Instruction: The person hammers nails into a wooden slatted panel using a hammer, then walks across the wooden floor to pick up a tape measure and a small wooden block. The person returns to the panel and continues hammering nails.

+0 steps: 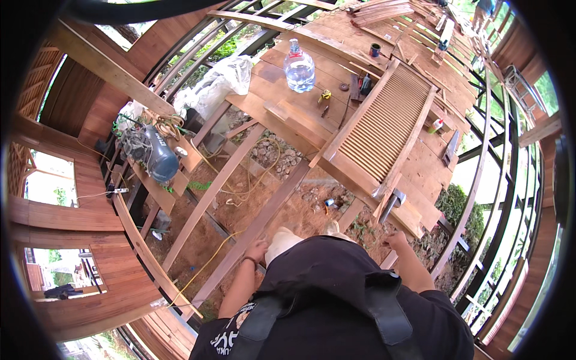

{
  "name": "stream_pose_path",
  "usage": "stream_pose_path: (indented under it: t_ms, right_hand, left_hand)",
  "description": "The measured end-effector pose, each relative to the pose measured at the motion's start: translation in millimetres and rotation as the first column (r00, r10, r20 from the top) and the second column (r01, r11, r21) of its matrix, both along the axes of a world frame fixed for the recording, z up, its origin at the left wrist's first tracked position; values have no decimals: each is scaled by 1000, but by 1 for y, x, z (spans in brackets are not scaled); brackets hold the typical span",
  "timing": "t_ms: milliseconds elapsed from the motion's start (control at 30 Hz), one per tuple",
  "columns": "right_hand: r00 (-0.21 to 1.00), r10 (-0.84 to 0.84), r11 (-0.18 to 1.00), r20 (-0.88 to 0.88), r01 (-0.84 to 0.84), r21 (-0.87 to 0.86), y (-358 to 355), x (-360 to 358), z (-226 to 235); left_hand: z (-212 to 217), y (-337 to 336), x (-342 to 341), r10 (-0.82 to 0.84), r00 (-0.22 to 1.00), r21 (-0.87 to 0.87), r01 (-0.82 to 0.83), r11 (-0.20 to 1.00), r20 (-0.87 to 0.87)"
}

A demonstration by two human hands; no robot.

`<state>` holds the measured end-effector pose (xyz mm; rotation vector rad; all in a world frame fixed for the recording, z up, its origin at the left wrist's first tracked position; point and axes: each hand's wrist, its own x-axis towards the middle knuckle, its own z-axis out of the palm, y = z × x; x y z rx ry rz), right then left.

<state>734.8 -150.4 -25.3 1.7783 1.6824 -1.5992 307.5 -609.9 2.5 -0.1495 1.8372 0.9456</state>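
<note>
My left hand [257, 249] is low beside my leg, next to a long wooden beam [270, 204]. Its fingers are too small and partly hidden to read. Off to the right, my right hand [394, 241] is held with its fingers curled in, and nothing shows in them. Just beyond that hand a hammer [393, 205] lies at the near end of a wooden louvered panel [384, 120]. The panel, a frame filled with narrow slats, rests on the plank platform [426, 186]. Neither hand touches the panel or the hammer.
Open joists [213, 195] span bare soil and rubble at left. A blue air compressor [157, 153] stands there, with a yellow hose [248, 191] below. A water jug [299, 67], a yellow tape measure [324, 95], a glue bottle [435, 125] and a handsaw [450, 149] are on the platform.
</note>
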Motion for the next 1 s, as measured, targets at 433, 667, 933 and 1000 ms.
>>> stream_pose_path:
  t_ms: [433, 667, 933, 1000]
  right_hand:
    - [946, 250, 952, 205, -279, 129, 31, -246, -7]
    - [1000, -17, 997, 16, 16, 81, -2, -361, -11]
    - [974, -203, 970, -100, 214, 114, -6, -429, 23]
    - [980, -183, 982, 83, 177, 69, -4, -420, -7]
  left_hand:
    - [-71, -87, -137, -459, 775, -158, 436, 886, -434]
    - [-65, -67, -393, 74, 992, 146, -88, 985, 100]
    - [-16, 42, -594, 400, 896, 117, -426, 897, 192]
    - [-21, 101, -600, 185, 979, 39, -183, 982, -86]
